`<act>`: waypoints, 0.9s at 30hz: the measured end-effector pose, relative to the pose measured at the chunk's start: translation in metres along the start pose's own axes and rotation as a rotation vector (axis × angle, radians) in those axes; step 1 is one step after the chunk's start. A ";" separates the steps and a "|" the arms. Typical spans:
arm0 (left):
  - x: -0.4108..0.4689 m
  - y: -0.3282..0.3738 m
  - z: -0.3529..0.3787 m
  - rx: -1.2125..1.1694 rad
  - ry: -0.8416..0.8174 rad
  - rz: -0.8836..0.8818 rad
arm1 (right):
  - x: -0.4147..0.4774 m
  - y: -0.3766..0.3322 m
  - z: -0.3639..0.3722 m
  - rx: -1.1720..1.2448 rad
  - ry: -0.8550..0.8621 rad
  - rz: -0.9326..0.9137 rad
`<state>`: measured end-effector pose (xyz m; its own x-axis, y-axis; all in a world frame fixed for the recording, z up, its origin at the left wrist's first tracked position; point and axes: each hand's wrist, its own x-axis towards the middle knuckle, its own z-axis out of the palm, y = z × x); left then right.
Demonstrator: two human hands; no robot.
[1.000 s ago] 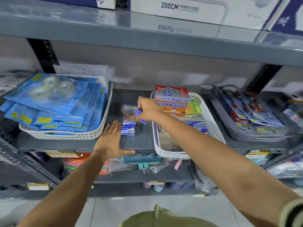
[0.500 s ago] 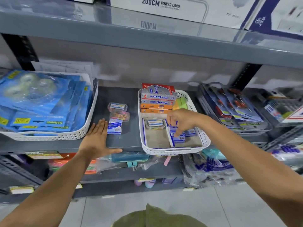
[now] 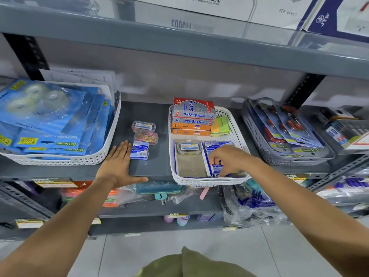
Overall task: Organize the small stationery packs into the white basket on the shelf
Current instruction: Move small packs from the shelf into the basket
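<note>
right hand [image 3: 225, 160] has dropped lower into the white perforated plastic basket [image 3: 235, 126] since a moment ago, fingers pinched on a small blue-and-white stationery pack [image 3: 217, 168] at its front right corner. left hand [image 3: 119, 162] lies flat and open on the grey metal shelf [image 3: 159, 168], just beside three more small packs [image 3: 142, 140].

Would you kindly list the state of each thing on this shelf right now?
White basket: partly filled, front left section bare.
Small blue pack: upright in the basket, pinched by the right hand.
Left hand: flat on the shelf, empty.
Loose packs: on the shelf, outside the basket.
</note>
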<state>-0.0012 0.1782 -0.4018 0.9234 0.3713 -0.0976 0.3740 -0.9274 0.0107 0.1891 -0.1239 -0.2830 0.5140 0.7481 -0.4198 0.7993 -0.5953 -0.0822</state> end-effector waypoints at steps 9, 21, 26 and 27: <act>0.000 0.001 -0.001 0.005 -0.011 -0.007 | -0.007 0.012 0.001 -0.075 -0.021 0.019; 0.001 -0.001 0.000 0.026 -0.015 -0.008 | -0.012 0.015 0.018 0.069 0.164 0.074; 0.000 0.000 0.000 0.015 -0.001 -0.006 | -0.009 0.008 0.022 0.059 0.198 0.096; 0.000 0.000 0.000 0.014 0.001 -0.006 | -0.008 0.007 0.021 0.075 0.200 0.104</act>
<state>-0.0012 0.1778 -0.4013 0.9213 0.3765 -0.0968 0.3779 -0.9258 -0.0041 0.1840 -0.1407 -0.2995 0.6496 0.7205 -0.2429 0.7175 -0.6866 -0.1178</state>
